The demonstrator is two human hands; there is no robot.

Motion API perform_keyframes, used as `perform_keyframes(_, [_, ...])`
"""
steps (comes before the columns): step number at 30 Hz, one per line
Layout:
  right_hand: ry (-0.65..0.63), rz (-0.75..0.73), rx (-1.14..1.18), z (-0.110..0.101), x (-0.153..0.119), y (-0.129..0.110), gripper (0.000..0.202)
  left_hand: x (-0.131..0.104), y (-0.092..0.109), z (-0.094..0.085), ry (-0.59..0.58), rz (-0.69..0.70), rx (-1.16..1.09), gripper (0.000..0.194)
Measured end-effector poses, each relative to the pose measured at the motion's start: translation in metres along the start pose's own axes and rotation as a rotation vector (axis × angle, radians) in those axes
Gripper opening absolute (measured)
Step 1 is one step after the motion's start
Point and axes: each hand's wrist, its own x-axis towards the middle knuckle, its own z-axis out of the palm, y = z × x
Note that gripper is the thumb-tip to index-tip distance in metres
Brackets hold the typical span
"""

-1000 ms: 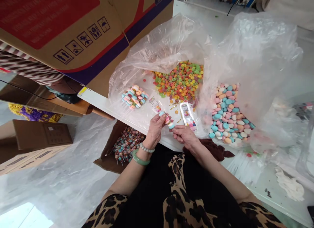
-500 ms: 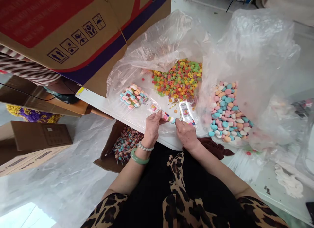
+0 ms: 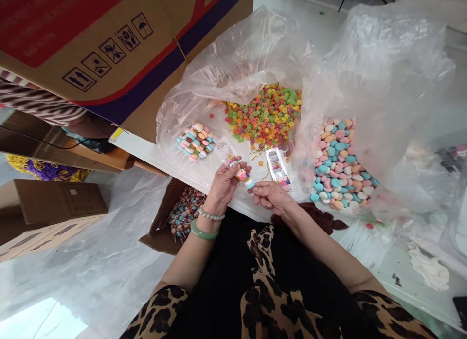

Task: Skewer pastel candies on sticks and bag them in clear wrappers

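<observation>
My left hand, with a bead bracelet and a green bangle at its wrist, pinches a short string of coloured candies. White and pale blue pieces show at its near end. My right hand has thumb and forefinger together at that end, on or against the blue piece. Beyond the left hand lies a clear printed wrapper, beside a cluster of pastel candy strings. A small printed packet lies past my right hand, with gold twist ties near it.
Ring-shaped candies and pastel oval candies lie on plastic sheeting. A large carton stands at the left. Below the table edge, an open box holds wrapped pieces. Brown cloth lies by my right forearm.
Both hands have drawn slightly left and nearer to me with the candy string. It now tilts down toward me, and the right fingers have shifted onto its end.
</observation>
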Motion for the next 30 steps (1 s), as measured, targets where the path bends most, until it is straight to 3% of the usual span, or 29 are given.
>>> perform_keyframes(4, [-0.239,0.235,0.32,-0.004,0.003,-0.006,0.013,-0.008,-0.006,0.006,-0.09,-0.059,-0.043,0.048])
perform_keyframes(7, [-0.29,0.286,0.41,-0.001,0.006,-0.005,0.018,-0.013,-0.012,0.009,-0.105,-0.091,-0.047,0.053])
perform_keyframes(9, [-0.232,0.234,0.382,0.003,0.008,-0.001,0.016,-0.014,-0.013,0.009,-0.101,-0.111,-0.037,0.056])
perform_keyframes(12, [0.023,0.016,0.189,0.008,0.01,0.006,0.015,-0.012,-0.011,0.008,-0.07,-0.109,-0.011,0.054])
perform_keyframes(15, [0.266,-0.218,-0.224,0.01,0.01,0.01,0.02,-0.01,-0.012,0.01,-0.011,-0.078,0.023,0.045])
perform_keyframes(18, [0.427,-0.487,-0.693,0.011,0.009,0.01,0.026,-0.012,-0.019,0.017,0.033,-0.045,0.048,0.04])
perform_keyframes(20, [0.498,-0.611,-0.86,0.013,0.008,0.009,0.027,-0.015,-0.024,0.023,0.051,-0.001,0.057,0.036])
perform_keyframes(22, [0.509,-0.614,-0.875,0.014,0.008,0.008,0.029,-0.018,-0.025,0.025,0.039,-0.005,0.063,0.034])
perform_keyframes(26, [0.49,-0.559,-0.779,0.012,0.007,0.006,0.032,-0.013,-0.012,0.019,-0.075,-0.173,0.061,0.033])
perform_keyframes(30, [0.382,-0.437,-0.689,0.01,0.007,0.0,0.032,-0.001,0.002,0.01,-0.04,-0.125,-0.066,0.031])
